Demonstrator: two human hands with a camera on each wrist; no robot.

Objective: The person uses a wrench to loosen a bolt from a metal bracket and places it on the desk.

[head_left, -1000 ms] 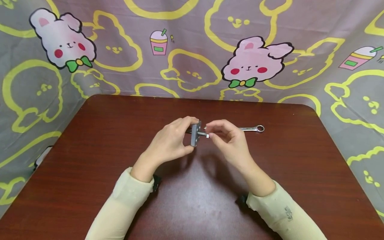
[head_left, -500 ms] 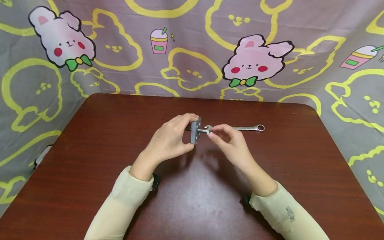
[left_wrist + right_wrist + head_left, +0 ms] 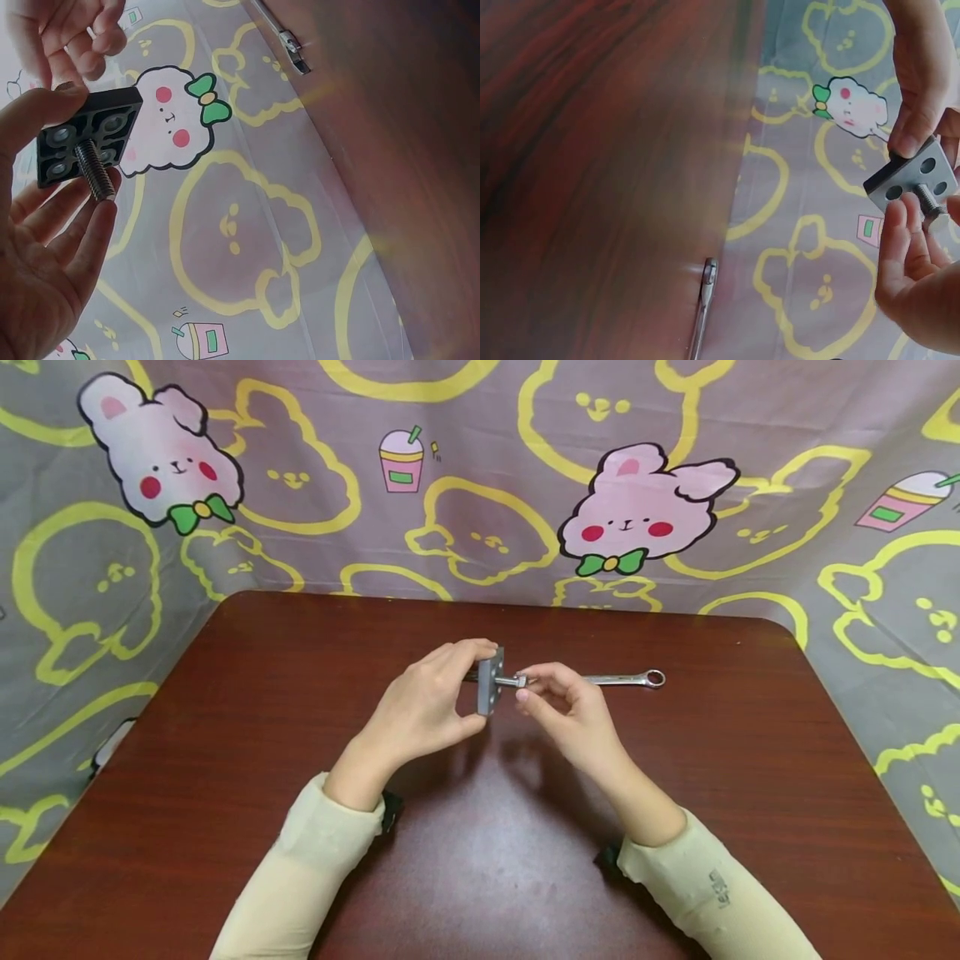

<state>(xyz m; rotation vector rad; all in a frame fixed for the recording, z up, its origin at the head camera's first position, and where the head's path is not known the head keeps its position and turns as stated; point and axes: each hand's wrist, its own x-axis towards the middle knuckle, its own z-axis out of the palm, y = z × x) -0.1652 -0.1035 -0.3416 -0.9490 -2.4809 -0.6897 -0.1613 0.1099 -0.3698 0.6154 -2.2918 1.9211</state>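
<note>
A small grey square plate (image 3: 487, 683) with several holes stands on edge above the table, gripped by my left hand (image 3: 420, 702) between thumb and fingers. Through its middle runs a metal bolt (image 3: 510, 682). The bolt's threaded end (image 3: 96, 172) sticks out of the ribbed dark back face in the left wrist view. On the other side, my right hand (image 3: 573, 710) has thumb and fingertips around the bolt's head (image 3: 934, 220). Behind the right hand lies a silver combination wrench (image 3: 622, 679), partly hidden by the fingers.
The brown tabletop (image 3: 480, 860) spreads under both arms. A curtain (image 3: 480, 460) printed with cartoon rabbits and drink cups hangs behind the table and along both sides.
My right fingertips, a little apart from the bolt head a second ago, came in onto it and shifted around it. The plate has risen slightly, still in my left hand. The wrench lies as before.
</note>
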